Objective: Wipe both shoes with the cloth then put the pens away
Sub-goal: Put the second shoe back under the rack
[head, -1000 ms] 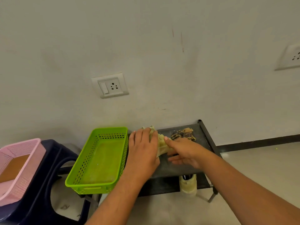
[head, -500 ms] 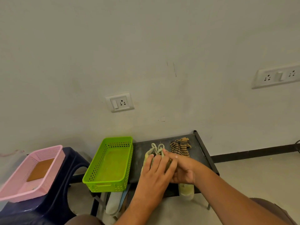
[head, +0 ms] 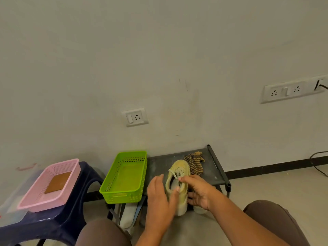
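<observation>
In the head view the right hand [head: 200,192] grasps a pale yellow shoe [head: 180,166]: its thumb lies on the laces and its fingers curl round the far side of the shoe. The shoe stands between the two hands, toe pointing away from them toward the wall. The left hand [head: 160,196] is relaxed and a little blurred, with straight fingers, and only its thumb touches the collar of the shoe. Just beyond the right hand, a striped brown cloth [head: 193,164] lies crumpled on the dark rack [head: 159,164], touching the toe of the shoe. To the left of the left hand stands a green basket [head: 124,176], and further left a pink basket [head: 40,204] rests on a dark blue stool [head: 88,176].
</observation>
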